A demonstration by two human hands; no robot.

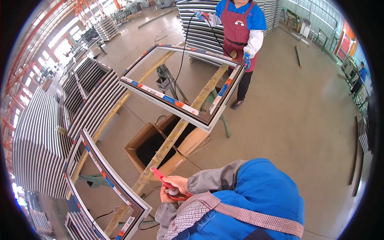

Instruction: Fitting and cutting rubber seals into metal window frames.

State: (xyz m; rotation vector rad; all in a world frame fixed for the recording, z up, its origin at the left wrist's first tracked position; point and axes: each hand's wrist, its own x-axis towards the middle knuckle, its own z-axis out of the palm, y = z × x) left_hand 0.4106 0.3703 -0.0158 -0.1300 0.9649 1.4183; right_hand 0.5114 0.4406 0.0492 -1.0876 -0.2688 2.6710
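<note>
A red tool (160,176) is held in front of the body, at the near end of a long wooden beam (170,142). Its grip is closed on by both hands: the fingers of the right hand (178,183) are wrapped around it from above, and those of the left hand (165,195) are set below. Whether the beam is touched by the tip cannot be told from this angle. To the left lies a window frame (110,181); beyond a cardboard box (173,163), a second frame (156,93) is supported on the beam, and its far corner is touched by a co-worker (240,34). The step in hand is judged to be the steadying of the tool; for any next move, a firm hold and a tip kept free of the beam seem called for.
</note>
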